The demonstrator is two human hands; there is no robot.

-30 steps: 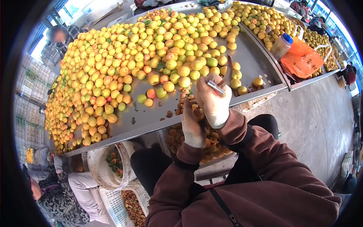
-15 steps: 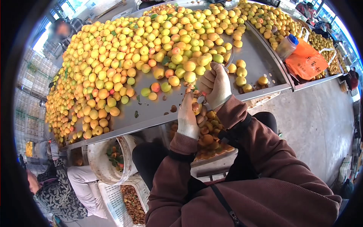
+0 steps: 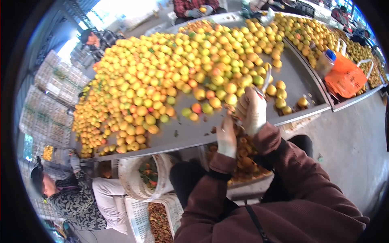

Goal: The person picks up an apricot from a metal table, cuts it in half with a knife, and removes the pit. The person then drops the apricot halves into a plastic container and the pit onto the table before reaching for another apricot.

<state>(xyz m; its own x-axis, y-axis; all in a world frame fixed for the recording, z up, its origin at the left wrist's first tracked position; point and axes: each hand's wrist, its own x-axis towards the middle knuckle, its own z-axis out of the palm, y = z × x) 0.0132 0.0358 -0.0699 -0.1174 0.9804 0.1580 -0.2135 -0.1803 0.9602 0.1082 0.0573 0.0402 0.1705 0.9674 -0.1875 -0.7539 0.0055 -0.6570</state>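
Note:
Many yellow-orange fruits (image 3: 162,81) lie heaped on a metal table (image 3: 182,131). My right hand (image 3: 254,109), in a pale glove, is closed around a curved metal tool (image 3: 267,80) whose end sticks up above the fist. Just left of it and slightly lower, my left hand (image 3: 226,137), also gloved, has its fingers pressed together around something small and brownish that I cannot make out. Both hands are close together over the table's front edge. Below them, cut fruits (image 3: 245,158) fill a container between my knees.
A white bucket (image 3: 125,178) with leaves stands left of my legs, above a white crate (image 3: 135,218) of brown pits. A person (image 3: 77,198) sits at the left; others sit beyond the table. An orange bag (image 3: 344,77) and a blue-lidded jar (image 3: 325,64) lie at the right.
The view has shifted, so the table and hands appear further right and lower. Both hands remain close together. More of the people across the table now shows.

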